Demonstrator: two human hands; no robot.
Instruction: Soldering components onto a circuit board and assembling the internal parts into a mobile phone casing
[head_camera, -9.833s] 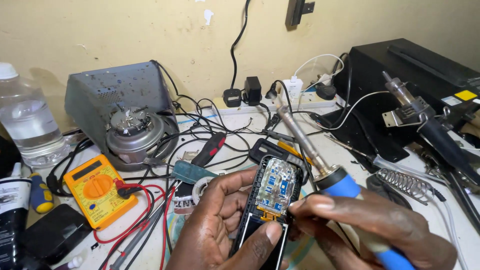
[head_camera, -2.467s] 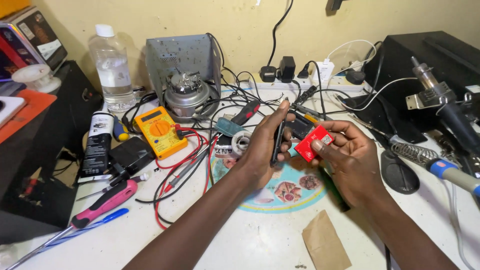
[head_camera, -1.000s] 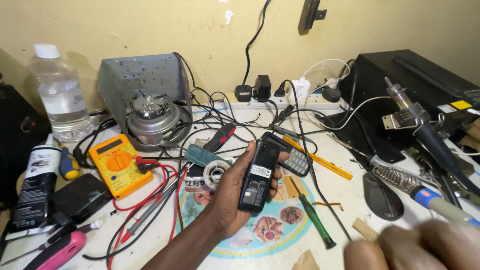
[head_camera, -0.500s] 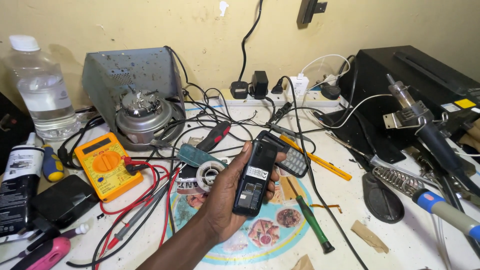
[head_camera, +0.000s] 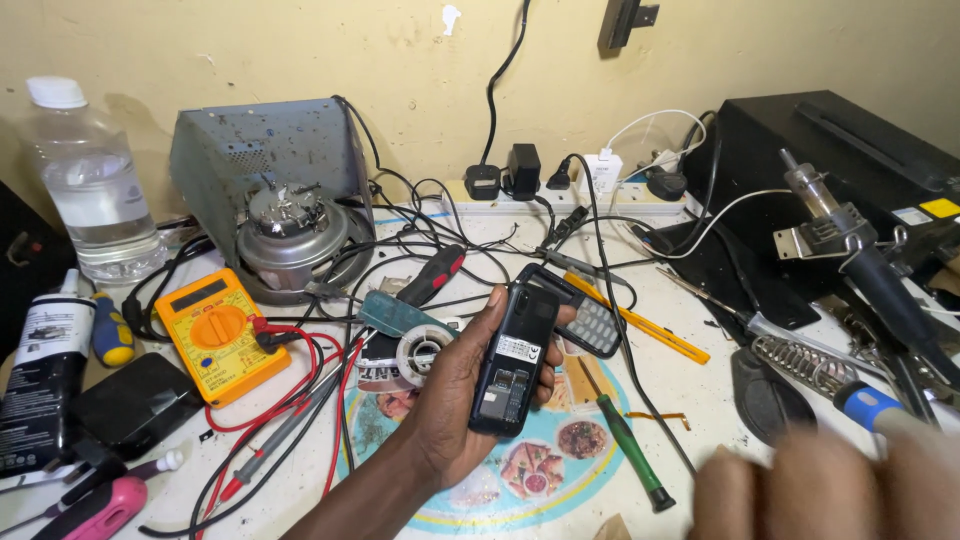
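While I look down through the head camera, my left hand (head_camera: 455, 385) is raised over the middle of the white workbench (head_camera: 700, 400), its fingers wrapped around a black mobile phone (head_camera: 512, 358) with the back cover off, held upright and tilted slightly, the open back facing me. My right hand (head_camera: 830, 490) is a blur at the bottom right corner; I cannot tell whether it is open or closed, and it looks empty of anything I can make out. Just behind the phone lies a second handset with a keypad (head_camera: 590, 320), and below it a green-handled screwdriver (head_camera: 628, 445) rests on a round printed mat (head_camera: 540, 470). To the left sit a yellow multimeter (head_camera: 220, 335) with red leads, and a solder reel (head_camera: 420, 352) beside my thumb. A blue-handled soldering iron (head_camera: 870, 405) lies right, near its coiled stand (head_camera: 800, 362).
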